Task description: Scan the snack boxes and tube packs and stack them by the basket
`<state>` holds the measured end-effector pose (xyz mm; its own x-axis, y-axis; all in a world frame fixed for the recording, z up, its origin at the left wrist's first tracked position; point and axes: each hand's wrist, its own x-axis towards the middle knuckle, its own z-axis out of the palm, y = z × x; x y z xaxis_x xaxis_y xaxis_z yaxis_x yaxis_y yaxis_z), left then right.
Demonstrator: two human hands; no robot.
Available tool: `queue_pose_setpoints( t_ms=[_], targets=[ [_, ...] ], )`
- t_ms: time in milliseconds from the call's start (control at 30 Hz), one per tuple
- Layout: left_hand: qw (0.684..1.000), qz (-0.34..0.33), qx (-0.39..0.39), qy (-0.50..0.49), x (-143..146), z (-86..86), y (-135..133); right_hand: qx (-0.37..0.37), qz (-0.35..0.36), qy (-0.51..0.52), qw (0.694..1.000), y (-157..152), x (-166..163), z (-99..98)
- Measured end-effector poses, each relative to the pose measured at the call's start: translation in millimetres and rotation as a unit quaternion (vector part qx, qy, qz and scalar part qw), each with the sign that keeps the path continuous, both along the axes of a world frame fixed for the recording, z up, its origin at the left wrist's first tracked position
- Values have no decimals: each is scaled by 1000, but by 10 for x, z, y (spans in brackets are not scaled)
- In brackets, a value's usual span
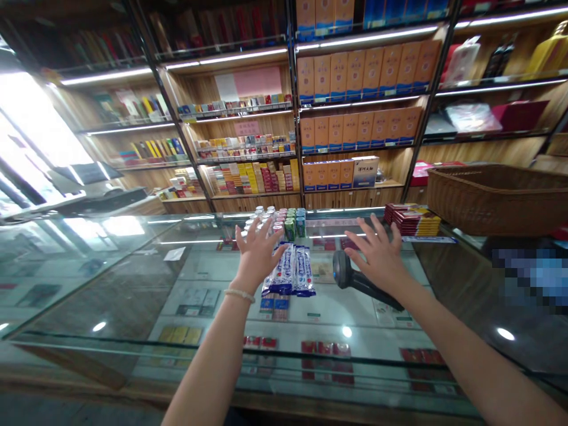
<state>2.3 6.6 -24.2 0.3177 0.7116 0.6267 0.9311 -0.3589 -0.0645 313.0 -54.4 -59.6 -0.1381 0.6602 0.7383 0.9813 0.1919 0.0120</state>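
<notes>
My left hand (256, 258) has its fingers spread and holds nothing. It is just left of several blue-and-white candy packets (290, 272) lying side by side on the glass counter, partly covering their left edge. Behind it stand rows of small bottles (289, 223) with white, pink, green and blue colours. My right hand (377, 255), fingers also spread, is over a black handheld barcode scanner (355, 278) and hides part of it. Whether the hand touches the scanner I cannot tell. A stack of red and yellow packs (412, 219) lies beyond the right hand.
The glass display counter (177, 322) spans the front, with boxed packs beneath its top. A wicker basket (497, 201) stands at the right end. A paper slip (174, 254) lies to the left. Behind are lit shelves with orange boxes (364, 74) and cigarette packs (252, 177).
</notes>
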Motion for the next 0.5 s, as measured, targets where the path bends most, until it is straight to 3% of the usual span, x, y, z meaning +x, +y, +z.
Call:
queue_pose_setpoints(
  t_ms=[300, 500],
  targets=[
    [999, 5, -43, -26, 6, -28, 22, -41, 7, -23, 999, -58, -138, 11],
    [998, -3, -45, -48, 3, -27, 16, -49, 109, -72, 990, -130, -609, 98]
  ],
)
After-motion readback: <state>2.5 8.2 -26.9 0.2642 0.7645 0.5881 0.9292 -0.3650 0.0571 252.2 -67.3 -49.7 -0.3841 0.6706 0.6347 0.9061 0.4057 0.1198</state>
